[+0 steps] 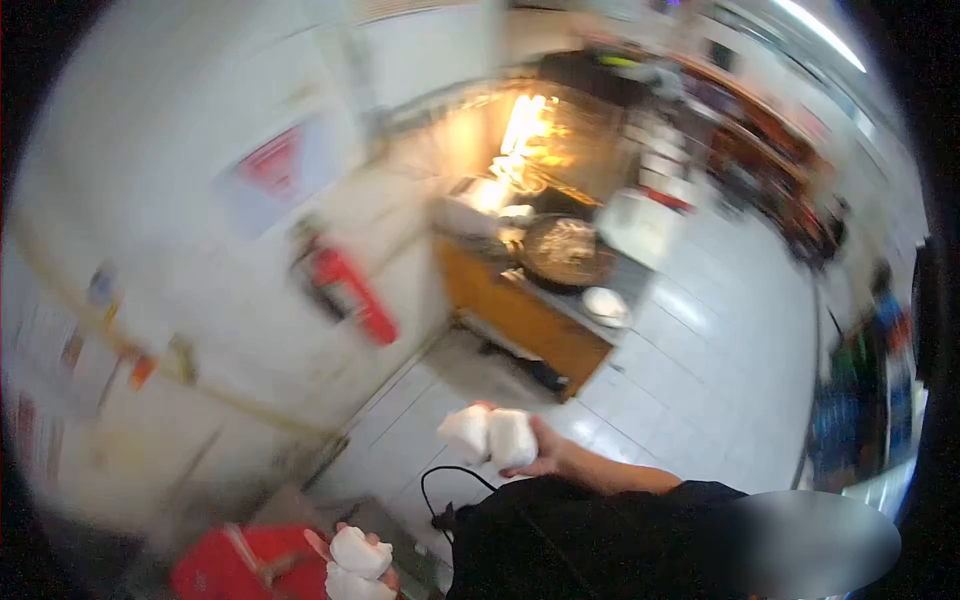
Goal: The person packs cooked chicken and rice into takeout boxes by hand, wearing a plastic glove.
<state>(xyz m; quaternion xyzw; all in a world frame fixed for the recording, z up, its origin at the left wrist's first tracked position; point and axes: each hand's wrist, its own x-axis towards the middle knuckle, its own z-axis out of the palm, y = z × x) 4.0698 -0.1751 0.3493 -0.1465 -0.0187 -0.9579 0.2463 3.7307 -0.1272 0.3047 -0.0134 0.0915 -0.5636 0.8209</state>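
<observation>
My right hand [540, 452], on a bare forearm coming out of a black sleeve, is closed around two smooth white rounded lumps [512, 438] lying side by side. Two similar white lumps [360, 553] fill my left hand [384, 577] at the bottom edge, its fingers showing around their sides. They look soft like dough or buns, but their exact kind cannot be made out. Both hands are held above the floor, apart from each other. Black clothing [580, 545] covers the lower middle, and a blurred oval hides the lower right.
Tall flames [525, 130] burn at a stove beside a large wok [565, 250]. A white bowl-like thing [606, 307] stands on the counter corner. A red fire extinguisher [352, 293] hangs on the wall. A red round object [225, 570] is near my left hand. Shelves [760, 140] stand far right.
</observation>
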